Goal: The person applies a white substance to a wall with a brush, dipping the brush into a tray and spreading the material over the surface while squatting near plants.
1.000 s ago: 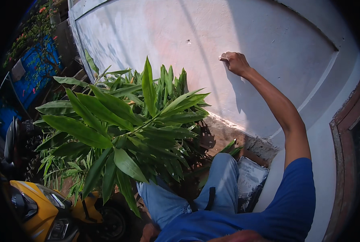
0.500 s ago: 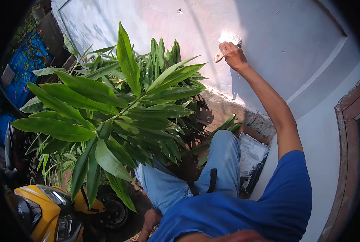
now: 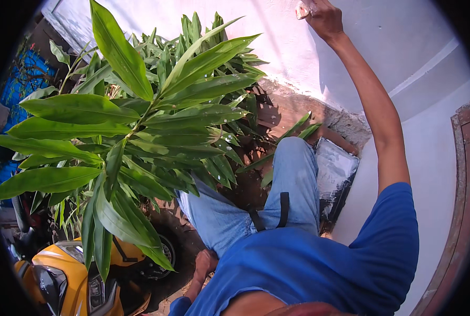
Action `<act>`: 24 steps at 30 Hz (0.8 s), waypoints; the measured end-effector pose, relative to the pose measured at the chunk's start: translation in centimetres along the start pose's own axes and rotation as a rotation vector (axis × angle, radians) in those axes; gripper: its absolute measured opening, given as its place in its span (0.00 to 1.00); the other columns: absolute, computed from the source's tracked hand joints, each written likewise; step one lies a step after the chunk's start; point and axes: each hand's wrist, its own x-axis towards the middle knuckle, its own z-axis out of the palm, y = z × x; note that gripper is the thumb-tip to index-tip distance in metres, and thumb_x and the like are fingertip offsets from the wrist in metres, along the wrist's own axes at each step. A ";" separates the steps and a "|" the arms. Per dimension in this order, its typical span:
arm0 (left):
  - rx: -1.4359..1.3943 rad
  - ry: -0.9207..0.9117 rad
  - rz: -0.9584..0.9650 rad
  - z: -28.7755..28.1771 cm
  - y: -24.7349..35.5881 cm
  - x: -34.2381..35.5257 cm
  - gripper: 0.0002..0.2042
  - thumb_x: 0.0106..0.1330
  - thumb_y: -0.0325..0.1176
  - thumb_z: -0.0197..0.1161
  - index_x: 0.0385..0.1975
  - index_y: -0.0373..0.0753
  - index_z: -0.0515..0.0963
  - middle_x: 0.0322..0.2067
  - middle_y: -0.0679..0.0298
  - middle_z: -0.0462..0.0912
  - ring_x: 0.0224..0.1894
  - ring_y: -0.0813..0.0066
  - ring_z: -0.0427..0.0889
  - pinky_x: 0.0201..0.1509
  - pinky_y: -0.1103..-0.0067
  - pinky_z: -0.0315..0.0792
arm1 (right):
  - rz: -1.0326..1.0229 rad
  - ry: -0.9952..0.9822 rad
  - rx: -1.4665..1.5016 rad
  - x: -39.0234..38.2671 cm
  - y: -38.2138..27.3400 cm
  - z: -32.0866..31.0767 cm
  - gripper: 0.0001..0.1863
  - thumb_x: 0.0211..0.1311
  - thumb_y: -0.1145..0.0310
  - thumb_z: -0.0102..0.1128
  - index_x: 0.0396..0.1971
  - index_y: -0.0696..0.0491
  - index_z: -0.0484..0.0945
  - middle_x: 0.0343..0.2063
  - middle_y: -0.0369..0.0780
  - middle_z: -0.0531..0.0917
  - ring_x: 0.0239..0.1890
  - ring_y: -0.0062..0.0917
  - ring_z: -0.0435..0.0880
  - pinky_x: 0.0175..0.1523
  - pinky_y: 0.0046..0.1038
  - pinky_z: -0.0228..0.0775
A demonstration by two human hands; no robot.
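High up at the wall [image 3: 359,58], my right hand [image 3: 324,20] is closed round a paintbrush [image 3: 302,10]. Only the end of its handle shows; its bristles lie beyond the upper edge of the picture. My right arm is stretched far forward. Low down beside my left thigh, my left hand [image 3: 207,260] rests against the blue jeans [image 3: 214,216]; its fingers are mostly hidden. A dark, paint-smeared tray [image 3: 336,167] with whitish paint in it lies right of my right knee, near the foot of the wall.
A large leafy plant [image 3: 140,126] spreads in front of me on the left, its leaves reaching over my left leg. A yellow motorbike [image 3: 79,263] stands at the lower left. On the right are a white side wall [image 3: 430,158] and a brown frame [image 3: 459,210].
My right hand has gone higher up the wall with the paintbrush, whose bristles have left the picture. The view has shifted, and more of my left hand shows beside my thigh.
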 end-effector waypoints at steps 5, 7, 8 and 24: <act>-0.054 -0.018 -0.062 -3.0 2.9 2.1 0.12 0.47 0.39 0.57 0.14 0.35 0.75 0.20 0.49 0.77 0.26 0.52 0.78 0.31 0.65 0.71 | 0.108 -0.708 0.053 -15.5 -3.6 1.3 0.15 0.47 0.73 0.56 0.40 0.51 0.74 0.35 0.42 0.77 0.32 0.33 0.79 0.34 0.32 0.73; -0.120 -0.085 -0.137 -7.3 5.9 3.4 0.11 0.46 0.39 0.57 0.15 0.36 0.76 0.20 0.48 0.77 0.26 0.53 0.79 0.31 0.65 0.72 | 0.391 -0.887 0.220 -21.1 -6.7 -0.3 0.16 0.47 0.73 0.56 0.40 0.54 0.74 0.34 0.41 0.79 0.30 0.34 0.79 0.34 0.32 0.73; -0.052 -0.265 -0.039 -8.7 6.8 4.3 0.11 0.46 0.39 0.57 0.16 0.35 0.77 0.20 0.48 0.77 0.26 0.53 0.79 0.31 0.65 0.72 | 0.556 -0.759 0.314 -23.2 -8.0 -1.8 0.15 0.46 0.74 0.56 0.38 0.55 0.75 0.33 0.41 0.79 0.32 0.36 0.79 0.35 0.32 0.72; 0.198 -0.492 -0.005 -7.4 10.1 4.4 0.11 0.52 0.33 0.51 0.21 0.30 0.73 0.23 0.44 0.75 0.29 0.48 0.76 0.34 0.61 0.70 | 1.388 -0.744 -0.207 -42.9 -12.1 -23.9 0.19 0.46 0.59 0.62 0.21 0.65 0.78 0.17 0.53 0.78 0.24 0.45 0.80 0.33 0.37 0.70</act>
